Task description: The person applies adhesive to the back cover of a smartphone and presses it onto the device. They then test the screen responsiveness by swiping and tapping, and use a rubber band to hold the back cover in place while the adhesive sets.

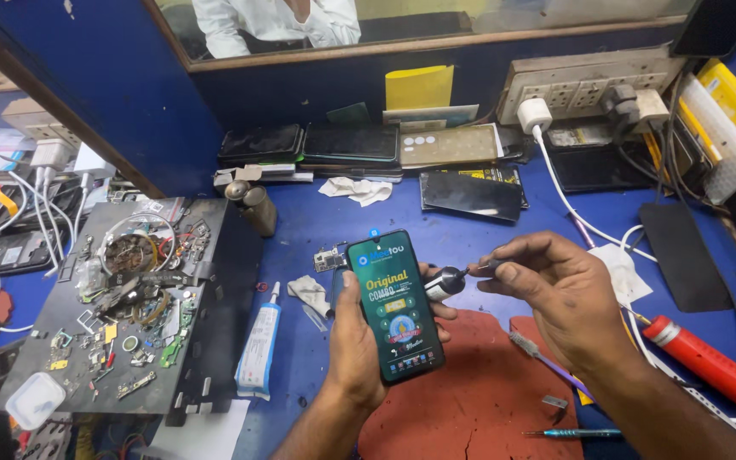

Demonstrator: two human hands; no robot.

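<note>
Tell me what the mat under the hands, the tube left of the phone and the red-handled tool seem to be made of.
The mat looks like worn red rubber or leather: matte, cracked, frayed at the edges. The tube looks like soft, squeezable plastic, white with blue print, creased at its flat end. The red-handled tool has a glossy handle, probably hard plastic, with a highlight along it; its tip is hidden.
</note>
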